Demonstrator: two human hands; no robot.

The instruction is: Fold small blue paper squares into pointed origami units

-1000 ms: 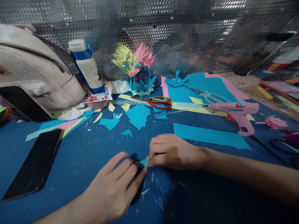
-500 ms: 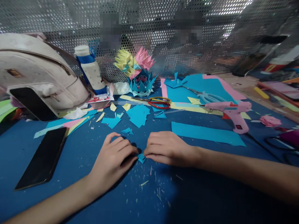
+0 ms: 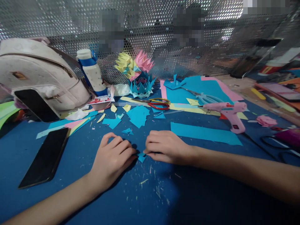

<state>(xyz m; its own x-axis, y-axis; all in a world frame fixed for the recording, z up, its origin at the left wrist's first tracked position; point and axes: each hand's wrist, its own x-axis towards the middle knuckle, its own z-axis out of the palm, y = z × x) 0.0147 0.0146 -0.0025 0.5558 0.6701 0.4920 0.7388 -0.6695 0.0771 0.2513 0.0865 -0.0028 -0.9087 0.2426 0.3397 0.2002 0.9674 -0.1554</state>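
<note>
A small folded piece of blue paper [image 3: 141, 157] lies at the table's middle, between my two hands. My left hand [image 3: 117, 156] pinches its left corner with curled fingers. From the other side, the fingertips of my right hand [image 3: 165, 147] are closed on its right corner. Just beyond my hands lie a small blue paper triangle [image 3: 127, 131] and a pile of blue paper pieces [image 3: 138, 116]. A long blue paper strip [image 3: 206, 133] stretches out behind my right hand. Parts of the folded piece are hidden under my fingers.
Red-and-gold scissors [image 3: 159, 103], blue-handled scissors [image 3: 208, 97] and a pink glue gun [image 3: 231, 112] lie beyond my hands. Pointed paper flowers [image 3: 142, 84] stand near the perforated metal panel. At left are a phone [image 3: 44, 159], a backpack [image 3: 47, 78] and a bottle [image 3: 92, 73].
The camera view has shifted slightly. Both hands keep hold of the folded blue paper in nearly the same place, with the left fingers slightly farther left on it.
</note>
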